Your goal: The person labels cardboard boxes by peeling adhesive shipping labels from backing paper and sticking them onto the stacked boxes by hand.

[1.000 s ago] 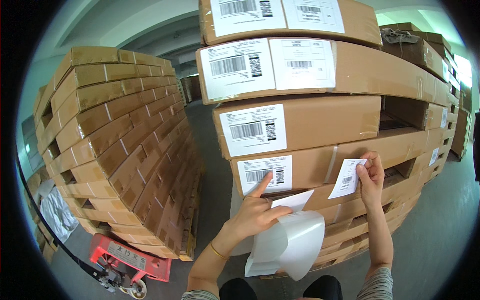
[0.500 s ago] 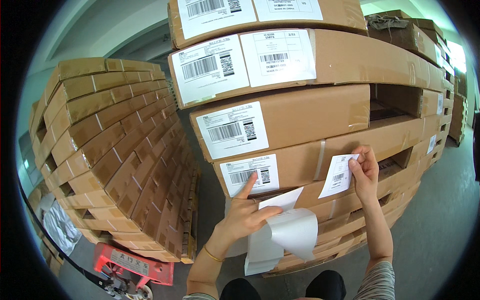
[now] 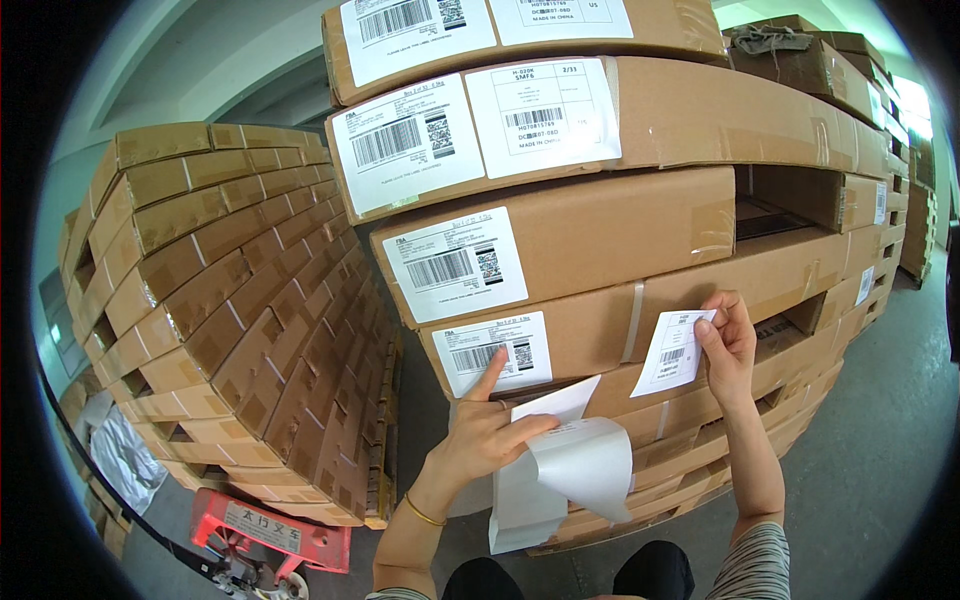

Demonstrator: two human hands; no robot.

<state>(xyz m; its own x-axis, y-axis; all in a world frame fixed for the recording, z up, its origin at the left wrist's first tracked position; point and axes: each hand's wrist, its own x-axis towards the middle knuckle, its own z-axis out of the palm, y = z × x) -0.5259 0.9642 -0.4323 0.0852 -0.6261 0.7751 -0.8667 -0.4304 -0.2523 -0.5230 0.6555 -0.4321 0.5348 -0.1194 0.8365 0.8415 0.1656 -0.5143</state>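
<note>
Pinched by its upper right edge between the thumb and fingers of my right hand is a white printed label. It hangs in front of a brown carton, just right of a pale strap. My left hand grips a strip of white label sheets, which curls and droops below the fingers. The left index finger stretches out over a white barcode label on that carton's left end; whether it touches cannot be told. Cartons above carry barcode labels too, one of them with a second white label beside it.
A tall stack of brown cartons on a pallet stands at left, with a gap between the stacks. A red pallet jack sits at lower left. Openings show between cartons on the right. More stacked cartons stand behind.
The near cartons have shifted slightly left in the picture, as the view moves a little. Both hands keep their grips, and the left index finger still points over the lower label.
</note>
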